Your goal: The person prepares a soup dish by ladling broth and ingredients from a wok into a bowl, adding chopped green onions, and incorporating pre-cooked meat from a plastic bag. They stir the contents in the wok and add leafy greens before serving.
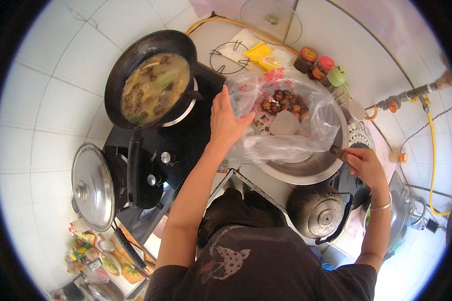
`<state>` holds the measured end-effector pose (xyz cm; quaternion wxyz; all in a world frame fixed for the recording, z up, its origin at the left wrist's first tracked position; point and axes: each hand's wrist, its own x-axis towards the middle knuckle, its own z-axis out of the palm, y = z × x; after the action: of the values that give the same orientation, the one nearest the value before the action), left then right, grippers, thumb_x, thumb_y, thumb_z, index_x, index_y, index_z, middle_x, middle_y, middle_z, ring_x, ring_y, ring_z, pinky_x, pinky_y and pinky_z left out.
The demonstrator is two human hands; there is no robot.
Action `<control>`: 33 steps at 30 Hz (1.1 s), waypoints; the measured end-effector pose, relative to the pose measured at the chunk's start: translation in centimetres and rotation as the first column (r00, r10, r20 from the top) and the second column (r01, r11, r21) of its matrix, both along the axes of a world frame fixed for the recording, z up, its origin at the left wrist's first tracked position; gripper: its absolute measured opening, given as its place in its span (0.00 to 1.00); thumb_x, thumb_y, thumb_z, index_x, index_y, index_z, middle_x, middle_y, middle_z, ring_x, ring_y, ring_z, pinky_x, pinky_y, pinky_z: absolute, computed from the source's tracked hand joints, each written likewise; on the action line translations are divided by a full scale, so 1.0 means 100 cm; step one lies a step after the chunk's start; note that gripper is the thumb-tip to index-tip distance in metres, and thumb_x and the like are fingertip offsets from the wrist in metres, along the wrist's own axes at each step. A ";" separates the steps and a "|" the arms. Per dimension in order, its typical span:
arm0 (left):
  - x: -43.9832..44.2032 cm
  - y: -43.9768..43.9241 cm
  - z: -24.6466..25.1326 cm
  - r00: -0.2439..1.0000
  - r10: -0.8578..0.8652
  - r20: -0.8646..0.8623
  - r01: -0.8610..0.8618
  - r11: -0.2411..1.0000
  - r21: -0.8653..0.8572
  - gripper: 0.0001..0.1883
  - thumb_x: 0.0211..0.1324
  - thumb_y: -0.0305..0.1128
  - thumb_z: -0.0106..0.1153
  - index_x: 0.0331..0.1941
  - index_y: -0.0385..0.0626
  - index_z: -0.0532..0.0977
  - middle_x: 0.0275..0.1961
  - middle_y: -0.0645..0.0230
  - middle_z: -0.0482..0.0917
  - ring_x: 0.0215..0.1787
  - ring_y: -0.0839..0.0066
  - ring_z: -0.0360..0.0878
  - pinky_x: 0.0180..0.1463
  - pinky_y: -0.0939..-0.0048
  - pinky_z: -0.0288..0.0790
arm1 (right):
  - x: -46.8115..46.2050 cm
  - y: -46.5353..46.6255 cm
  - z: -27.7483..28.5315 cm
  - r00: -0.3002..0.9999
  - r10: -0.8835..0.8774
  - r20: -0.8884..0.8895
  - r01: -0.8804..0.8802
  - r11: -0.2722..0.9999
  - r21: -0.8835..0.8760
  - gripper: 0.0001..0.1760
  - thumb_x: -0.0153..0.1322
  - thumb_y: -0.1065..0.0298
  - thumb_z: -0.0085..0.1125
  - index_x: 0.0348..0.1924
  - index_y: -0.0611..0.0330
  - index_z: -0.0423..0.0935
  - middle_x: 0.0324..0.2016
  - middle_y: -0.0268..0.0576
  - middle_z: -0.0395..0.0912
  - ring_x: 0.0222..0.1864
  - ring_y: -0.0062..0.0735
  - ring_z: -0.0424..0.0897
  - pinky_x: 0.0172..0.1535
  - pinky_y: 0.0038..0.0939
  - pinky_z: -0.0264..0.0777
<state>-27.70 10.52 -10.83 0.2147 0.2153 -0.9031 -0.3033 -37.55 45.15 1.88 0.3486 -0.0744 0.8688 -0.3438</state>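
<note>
My left hand (229, 120) is at the left side of a clear plastic bag (290, 145), its thumb and fingers spread against the film; whether it grips the film I cannot tell. The bag lies over a wide metal basin (312, 173), with brown round food pieces (284, 102) showing in it. My right hand (363, 163) is closed on a dark handle (341, 153) that reaches to the bag's right edge; a pale rounded blade or scoop (284, 123) shows through the plastic. On the left, a black wok (113, 82) holds broth with brown pieces and greens (154, 88).
The wok sits on a black gas stove (188, 150) with knobs. A metal lid (94, 188) stands at the left. A blackened kettle (320, 214) is below the basin. Lidded jars (322, 67), a yellow packet (261, 54) and a wire stand (229, 56) are behind. A gas pipe (406, 96) runs at the right.
</note>
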 end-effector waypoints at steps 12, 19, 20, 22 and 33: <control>-0.031 -0.002 -0.012 0.999 -0.030 0.012 0.027 0.983 0.182 0.19 0.49 0.28 0.55 0.47 0.39 0.77 0.39 0.56 0.80 0.42 0.57 0.78 0.48 0.61 0.71 | -0.048 -0.012 -0.056 0.945 -0.158 0.287 0.193 0.976 -0.097 0.19 0.73 0.59 0.53 0.52 0.60 0.77 0.16 0.31 0.70 0.10 0.12 0.57 0.11 0.18 0.46; -0.036 -0.008 -0.023 0.998 0.063 0.000 -0.053 0.840 0.539 0.16 0.54 0.23 0.49 0.48 0.42 0.77 0.41 0.65 0.81 0.42 0.75 0.80 0.45 0.74 0.73 | -0.047 0.008 -0.090 1.000 0.002 0.023 0.005 0.956 -0.292 0.18 0.72 0.67 0.55 0.52 0.66 0.76 0.20 0.26 0.71 0.20 0.12 0.66 0.25 0.17 0.60; -0.035 -0.007 -0.021 0.996 0.067 -0.054 -0.024 0.815 0.579 0.16 0.54 0.22 0.49 0.48 0.41 0.77 0.42 0.65 0.81 0.41 0.76 0.79 0.45 0.74 0.73 | -0.046 0.009 -0.094 1.000 0.008 0.025 0.000 0.952 -0.305 0.18 0.72 0.68 0.55 0.53 0.66 0.76 0.21 0.26 0.71 0.21 0.12 0.66 0.25 0.17 0.60; -0.034 -0.006 -0.017 0.991 0.086 -0.102 0.005 0.740 0.673 0.16 0.55 0.22 0.48 0.48 0.40 0.77 0.42 0.66 0.81 0.40 0.77 0.78 0.44 0.76 0.72 | -0.046 0.014 -0.098 0.998 0.012 0.054 0.007 0.944 -0.331 0.18 0.72 0.68 0.55 0.53 0.66 0.75 0.21 0.25 0.71 0.21 0.12 0.66 0.25 0.17 0.60; -0.045 -0.015 -0.016 0.986 0.063 -0.152 0.044 0.788 0.614 0.18 0.53 0.26 0.52 0.49 0.37 0.73 0.42 0.60 0.79 0.40 0.73 0.77 0.44 0.72 0.70 | -0.030 0.023 -0.083 0.958 -0.073 0.277 0.161 0.937 -0.310 0.19 0.73 0.65 0.53 0.55 0.64 0.74 0.19 0.29 0.71 0.15 0.11 0.61 0.18 0.16 0.51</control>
<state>-32.22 9.04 -12.44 0.2081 0.2523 -0.7331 -0.5964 -40.53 47.47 -6.40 0.4214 -0.0333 0.7483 -0.5113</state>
